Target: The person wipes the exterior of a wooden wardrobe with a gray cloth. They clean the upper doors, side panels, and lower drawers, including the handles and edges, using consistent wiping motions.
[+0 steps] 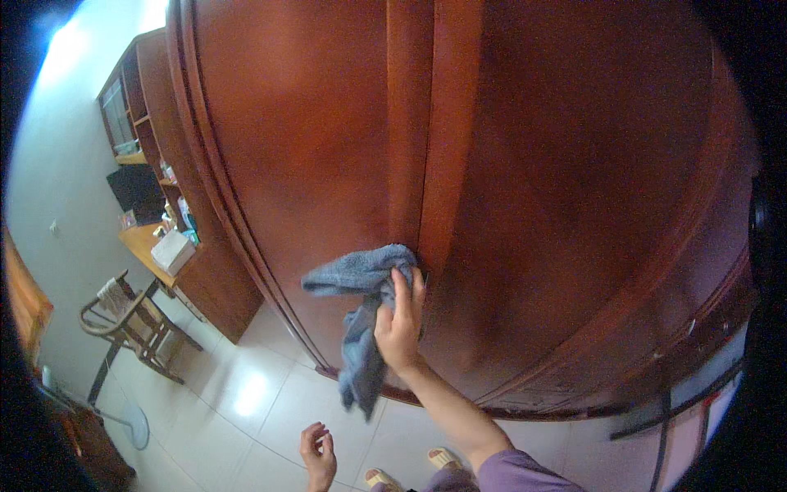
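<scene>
My right hand (399, 323) grips a blue-grey cloth (363, 273) against the lower part of a large reddish-brown wooden wardrobe (320, 154), near the seam between its two doors. One end of the cloth spreads to the left and another hangs below the hand. My left hand (318, 452) is low in the view, away from the wardrobe, with its fingers loosely curled and nothing seen in it.
Left of the wardrobe stands a wooden desk with shelves (218, 295), bearing a white box (173, 252), a dark monitor (138, 192) and small items. A wooden armchair (138, 323) is beside it. My feet in yellow slippers (442, 457) stand on the tiled floor (295, 424).
</scene>
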The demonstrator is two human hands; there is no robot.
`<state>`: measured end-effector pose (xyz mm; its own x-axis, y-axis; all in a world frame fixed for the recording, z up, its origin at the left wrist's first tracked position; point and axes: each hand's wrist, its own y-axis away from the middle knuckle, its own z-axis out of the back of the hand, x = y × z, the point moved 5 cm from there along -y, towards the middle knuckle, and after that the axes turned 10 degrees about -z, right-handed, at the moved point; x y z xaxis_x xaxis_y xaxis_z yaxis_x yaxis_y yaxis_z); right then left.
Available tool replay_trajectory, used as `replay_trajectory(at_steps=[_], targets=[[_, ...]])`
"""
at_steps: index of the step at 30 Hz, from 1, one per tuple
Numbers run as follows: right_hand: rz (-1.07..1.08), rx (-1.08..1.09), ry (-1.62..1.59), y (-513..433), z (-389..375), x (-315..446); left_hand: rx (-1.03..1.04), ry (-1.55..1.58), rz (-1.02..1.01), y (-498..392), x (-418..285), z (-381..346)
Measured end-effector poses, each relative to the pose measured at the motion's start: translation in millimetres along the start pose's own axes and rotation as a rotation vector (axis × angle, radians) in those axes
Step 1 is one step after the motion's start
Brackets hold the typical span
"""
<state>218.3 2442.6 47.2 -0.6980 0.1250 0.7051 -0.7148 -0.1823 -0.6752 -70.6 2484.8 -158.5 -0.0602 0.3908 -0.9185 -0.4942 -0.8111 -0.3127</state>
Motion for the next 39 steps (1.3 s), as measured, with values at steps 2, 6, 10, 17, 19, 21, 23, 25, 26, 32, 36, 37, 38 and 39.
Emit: replay_trajectory(at_steps=[2, 6, 10, 17, 19, 21, 23, 25, 26, 32, 36, 37, 38, 39], targets=[[-0.001, -0.046, 0.055, 8, -13, 2, -0.024, -0.036, 0.011, 7, 8, 7], [-0.081, -0.112, 0.082, 7, -18, 4, 0.107, -0.119, 0.043, 11, -4, 28], [-0.085, -0.124, 0.077, 17, -24, -8, 0.152, -0.146, 0.119, 16, 5, 41], [-0.241, 0.043, 0.114, 36, -34, -35, 0.230, -0.095, 0.109, -3, -8, 19], [-0.253, 0.083, 0.028, 32, -19, -27, 0.237, -0.029, 0.003, -8, -22, 11], [-0.261, 0.152, -0.025, 22, -4, -21, 0.252, 0.009, -0.118, -13, -38, 9], [-0.121, 0.151, -0.021, 5, 23, 9, 0.235, -0.026, -0.174, -7, -30, 10], [0.013, 0.121, 0.089, -9, 51, 32, 0.229, -0.049, -0.161, 8, -20, 11], [0.064, 0.050, 0.098, -22, 62, 37, 0.229, -0.059, -0.127, 11, -20, 16], [0.415, -0.021, 0.534, -34, 50, -17, 0.170, -0.087, -0.047, 47, 8, 32], [0.435, 0.047, 0.636, 21, 25, -108, 0.141, -0.130, 0.020, 50, 6, 38], [0.389, 0.096, 0.682, 39, 25, -131, 0.133, -0.136, 0.045, 52, 2, 38], [0.365, 0.235, 0.817, 64, 20, -163, 0.126, -0.129, 0.055, 49, -1, 38], [0.341, 0.378, 0.946, 88, 16, -193, 0.118, -0.130, 0.034, 51, 0, 37]])
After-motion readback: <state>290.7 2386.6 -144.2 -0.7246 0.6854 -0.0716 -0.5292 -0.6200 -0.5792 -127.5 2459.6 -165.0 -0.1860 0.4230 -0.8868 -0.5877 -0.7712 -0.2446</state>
